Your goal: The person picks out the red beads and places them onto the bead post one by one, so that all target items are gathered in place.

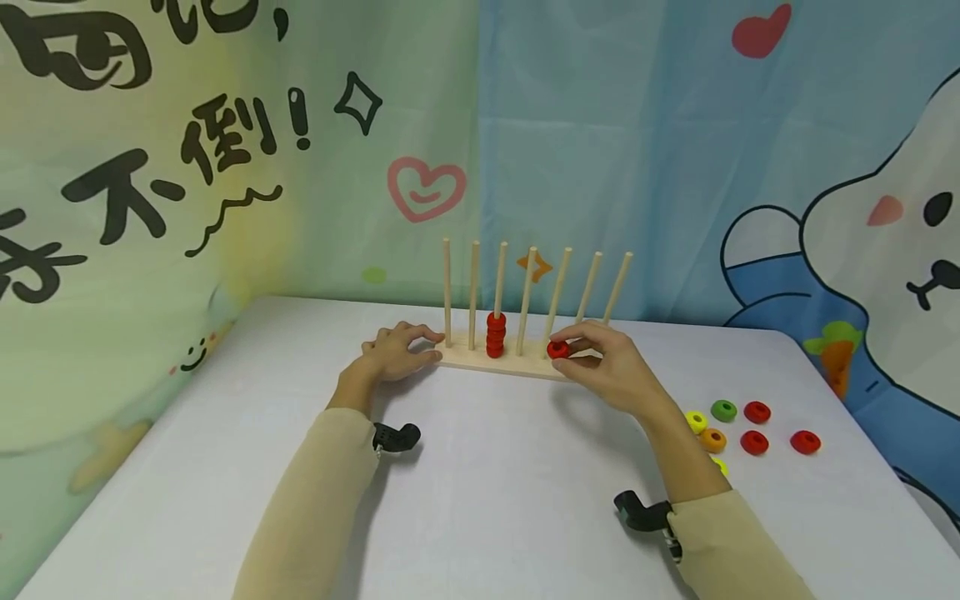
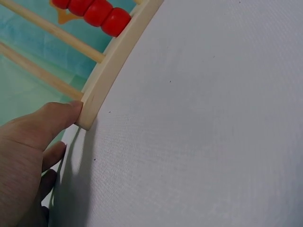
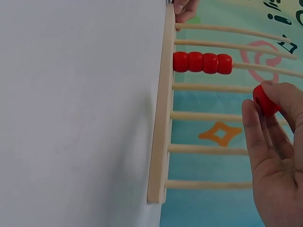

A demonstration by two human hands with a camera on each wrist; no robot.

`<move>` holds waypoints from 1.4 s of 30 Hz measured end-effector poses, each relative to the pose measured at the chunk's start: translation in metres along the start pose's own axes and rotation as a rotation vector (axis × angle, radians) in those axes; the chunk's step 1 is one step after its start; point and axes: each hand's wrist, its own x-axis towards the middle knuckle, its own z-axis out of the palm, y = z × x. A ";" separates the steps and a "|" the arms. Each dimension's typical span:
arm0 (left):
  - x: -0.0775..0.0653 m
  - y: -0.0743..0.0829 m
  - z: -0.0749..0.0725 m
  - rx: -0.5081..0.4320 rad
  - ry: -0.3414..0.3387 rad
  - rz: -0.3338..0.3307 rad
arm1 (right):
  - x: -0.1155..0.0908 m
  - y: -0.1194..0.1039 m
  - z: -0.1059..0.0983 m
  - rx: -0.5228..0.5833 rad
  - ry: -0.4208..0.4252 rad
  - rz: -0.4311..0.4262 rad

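Observation:
A wooden peg stand (image 1: 480, 359) with several upright pegs sits toward the back of the table. Stacked red beads (image 1: 496, 335) fill the bottom of its third peg from the left. My left hand (image 1: 395, 352) holds the stand's left end between thumb and index finger; in the left wrist view the thumb (image 2: 71, 111) lies against the base's end. A single red bead (image 3: 266, 100) is pinched between thumb and fingertips of my right hand (image 1: 603, 364). In the right wrist view that bead is out by the pegs' upper portion, away from the base.
Loose beads lie on the table at the right: red ones (image 1: 806, 442), a green one (image 1: 723, 410), an orange one (image 1: 712, 440) and yellow ones (image 1: 696, 422), partly behind my right forearm. A printed cloth (image 1: 600, 167) hangs behind the white table (image 1: 480, 500).

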 end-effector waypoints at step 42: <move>-0.002 0.000 0.001 -0.006 0.007 0.005 | 0.048 -0.044 0.025 0.063 0.059 -0.108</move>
